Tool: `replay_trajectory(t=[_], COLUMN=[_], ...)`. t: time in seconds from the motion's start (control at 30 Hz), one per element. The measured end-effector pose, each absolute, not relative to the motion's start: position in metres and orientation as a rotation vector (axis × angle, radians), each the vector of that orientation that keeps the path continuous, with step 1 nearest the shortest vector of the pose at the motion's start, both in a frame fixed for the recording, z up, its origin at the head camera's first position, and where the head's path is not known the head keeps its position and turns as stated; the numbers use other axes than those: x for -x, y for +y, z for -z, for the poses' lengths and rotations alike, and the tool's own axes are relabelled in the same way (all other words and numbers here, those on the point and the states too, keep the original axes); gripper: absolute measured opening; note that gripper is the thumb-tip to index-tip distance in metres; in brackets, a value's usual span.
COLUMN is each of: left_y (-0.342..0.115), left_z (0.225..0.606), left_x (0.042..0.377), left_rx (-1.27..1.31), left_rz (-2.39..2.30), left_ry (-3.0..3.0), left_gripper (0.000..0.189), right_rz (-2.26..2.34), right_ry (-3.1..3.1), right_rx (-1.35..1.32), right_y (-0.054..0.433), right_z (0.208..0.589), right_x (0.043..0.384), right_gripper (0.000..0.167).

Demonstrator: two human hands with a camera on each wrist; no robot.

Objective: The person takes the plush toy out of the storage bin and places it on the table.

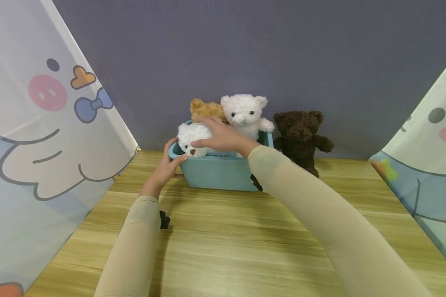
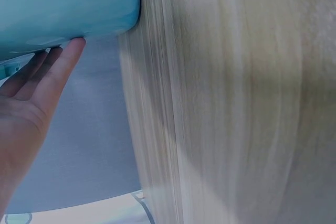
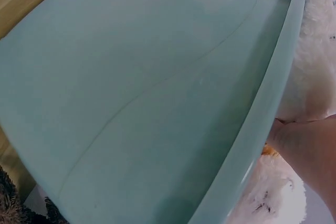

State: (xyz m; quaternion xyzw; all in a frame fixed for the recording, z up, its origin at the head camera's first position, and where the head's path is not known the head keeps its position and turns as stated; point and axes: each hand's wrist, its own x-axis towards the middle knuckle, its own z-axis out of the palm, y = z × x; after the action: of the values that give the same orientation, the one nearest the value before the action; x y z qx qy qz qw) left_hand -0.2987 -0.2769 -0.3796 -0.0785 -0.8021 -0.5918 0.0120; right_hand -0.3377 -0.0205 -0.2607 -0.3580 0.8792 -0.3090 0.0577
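A light-blue plastic bin (image 1: 219, 173) stands at the back of the table with several teddy bears inside. My left hand (image 1: 165, 167) holds its left end, thumb over the rim and fingers against the outer wall; the left wrist view shows those fingers (image 2: 60, 72) touching the wall. My right hand (image 1: 223, 136) reaches across the bin and holds a white teddy bear (image 1: 195, 134) by the head, thumb near its face, fingers behind. Farther back in the bin are a golden-brown teddy bear (image 1: 204, 110), partly hidden by that hand, and a second white teddy bear (image 1: 243, 109) sitting upright.
A dark-brown teddy bear (image 1: 299, 132) sits on the wooden table (image 1: 215, 247) just right of the bin. Behind rises a grey panel (image 1: 245, 49). Printed cartoon curtains (image 1: 41, 136) hang along both sides.
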Motion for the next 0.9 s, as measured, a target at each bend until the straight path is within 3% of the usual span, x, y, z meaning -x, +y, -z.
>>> replay_trajectory(t=[0.9], left_y=[-0.278], left_z=[0.379], left_x=[0.298], left_rx=[0.243], left_rz=[1.852], left_ry=[-2.503], left_gripper=[0.081], right_rz=[1.002], right_ry=[2.748], right_rx=[0.890], right_y=[-0.036], right_z=[0.278], right_x=[0.343], right_gripper=[0.073])
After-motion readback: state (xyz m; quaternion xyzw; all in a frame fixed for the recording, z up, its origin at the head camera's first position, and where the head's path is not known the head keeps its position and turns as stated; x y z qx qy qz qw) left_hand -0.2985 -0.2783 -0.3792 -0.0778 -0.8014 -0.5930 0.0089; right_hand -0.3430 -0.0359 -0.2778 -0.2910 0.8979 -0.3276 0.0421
